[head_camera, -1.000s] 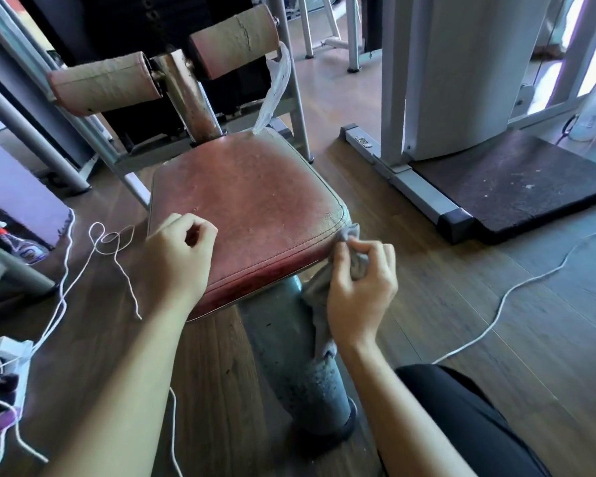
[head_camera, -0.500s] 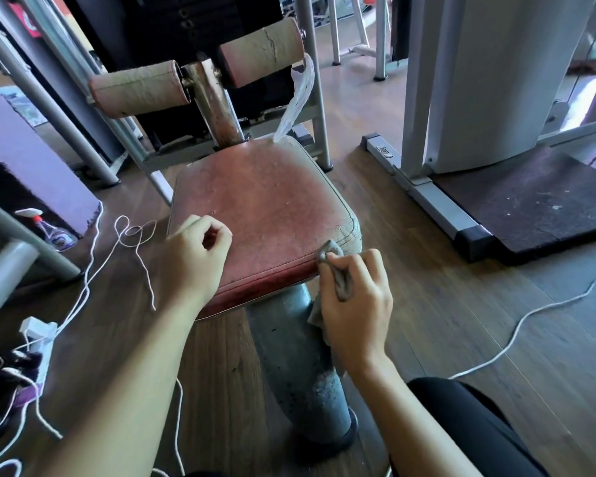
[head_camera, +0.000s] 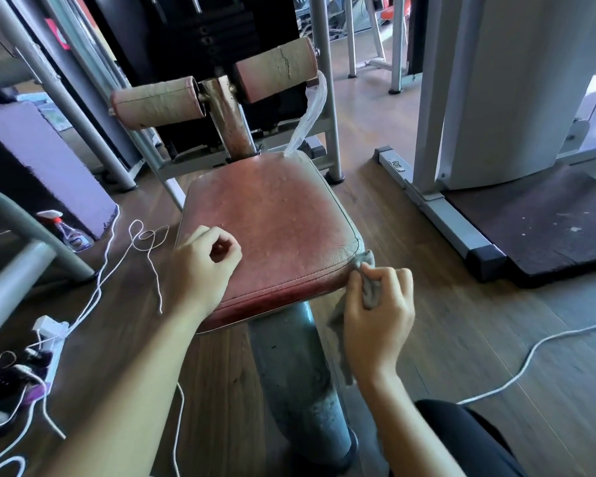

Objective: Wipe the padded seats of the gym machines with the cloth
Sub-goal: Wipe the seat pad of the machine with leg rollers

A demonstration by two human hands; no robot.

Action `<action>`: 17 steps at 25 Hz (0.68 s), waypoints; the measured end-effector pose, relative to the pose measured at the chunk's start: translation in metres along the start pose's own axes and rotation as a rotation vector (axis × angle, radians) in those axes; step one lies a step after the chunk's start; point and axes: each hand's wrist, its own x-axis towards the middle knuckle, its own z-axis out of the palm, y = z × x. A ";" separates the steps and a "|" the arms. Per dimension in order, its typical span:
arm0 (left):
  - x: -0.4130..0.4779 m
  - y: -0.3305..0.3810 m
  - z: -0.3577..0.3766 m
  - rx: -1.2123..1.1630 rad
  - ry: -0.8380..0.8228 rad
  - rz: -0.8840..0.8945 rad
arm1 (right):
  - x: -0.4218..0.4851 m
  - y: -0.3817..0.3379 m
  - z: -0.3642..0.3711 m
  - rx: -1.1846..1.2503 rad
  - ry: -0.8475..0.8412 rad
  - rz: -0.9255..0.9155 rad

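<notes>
Padded seat (head_camera: 269,228): red, worn and cracked, on a grey post (head_camera: 296,380); centre of the frame, head view, the only view. Cloth (head_camera: 370,290): grey, bunched; its upper tip touches the seat's near right corner at the rim seam, and the rest hangs beside the post. Right hand (head_camera: 379,315): lower right of centre, fingers and thumb clamped round the cloth, pressing it to that corner. Left hand (head_camera: 200,266): on the seat's near left part, fingers curled in together on nothing, apparently steadying the pad. Change: a second ago the cloth was at this same corner; half a second ago it sat slightly further left, along the front rim; now it is back at the corner. The left hand has kept its place and curl throughout. Reading: short back-and-forth strokes on the rim and corner, so edge work is in hand; whether the top of the pad has been wiped cannot be told, and its surface shows specks and scuffs. Other seats named by the task are not under the hands. Also present: two cracked roller pads (head_camera: 155,106), upper centre; a spray bottle (head_camera: 68,230) on the floor, left; a loose white cord (head_camera: 148,242) beside the seat's left edge; a power strip (head_camera: 49,330), lower left.
</notes>
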 end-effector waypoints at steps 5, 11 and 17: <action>0.001 0.000 -0.001 -0.047 -0.029 0.031 | 0.006 0.005 0.000 0.021 -0.060 -0.081; 0.003 0.000 -0.001 -0.110 -0.030 0.020 | -0.008 -0.002 -0.006 0.047 -0.148 -0.063; 0.001 0.001 -0.001 -0.087 0.006 0.010 | 0.010 0.001 -0.011 -0.001 -0.143 -0.024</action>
